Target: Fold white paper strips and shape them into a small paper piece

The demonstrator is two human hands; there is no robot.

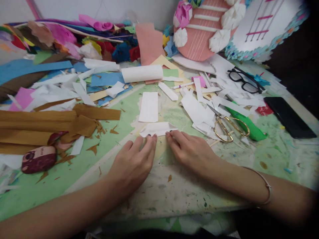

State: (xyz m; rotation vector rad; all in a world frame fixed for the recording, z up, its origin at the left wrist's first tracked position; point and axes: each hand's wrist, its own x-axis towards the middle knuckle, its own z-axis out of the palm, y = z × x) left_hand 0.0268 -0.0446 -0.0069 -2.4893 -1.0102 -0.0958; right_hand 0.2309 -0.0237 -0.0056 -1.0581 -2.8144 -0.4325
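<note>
A small folded piece of white paper (158, 128) lies on the stained green tabletop (189, 189) in front of me. My left hand (133, 163) rests palm down, its fingertips pressing the paper's near left edge. My right hand (189, 149) lies flat beside it, fingertips on the paper's near right edge. Both hands have their fingers stretched out and held close together. A thin bangle (266, 187) circles my right wrist. A flat white paper rectangle (149, 107) lies just beyond the folded piece.
Gold-handled scissors (228, 126) and a green object (249, 127) lie to the right among white paper scraps. Black glasses (245, 81) and a dark phone (289, 117) sit far right. Brown crepe strips (45, 124) cover the left. A white paper roll (142, 73), coloured paper heaps and pink craft decorations (204, 30) line the back.
</note>
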